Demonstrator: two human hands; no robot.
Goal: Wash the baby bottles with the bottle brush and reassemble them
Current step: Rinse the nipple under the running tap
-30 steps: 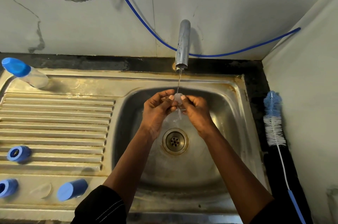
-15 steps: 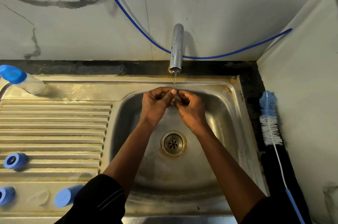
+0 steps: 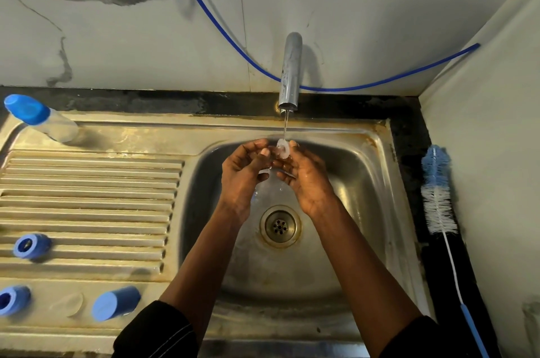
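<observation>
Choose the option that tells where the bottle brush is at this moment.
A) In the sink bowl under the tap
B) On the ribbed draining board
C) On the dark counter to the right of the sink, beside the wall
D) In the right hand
C: the bottle brush lies untouched on the dark counter right of the sink, while the left hand and right hand hold a small clear part under the tap.

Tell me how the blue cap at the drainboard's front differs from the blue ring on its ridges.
The blue cap is longer with a closed end showing; the blue ring is shorter with an open hole. The cap lies on the flat front strip, the ring on the ridges. Both are blue.
</observation>
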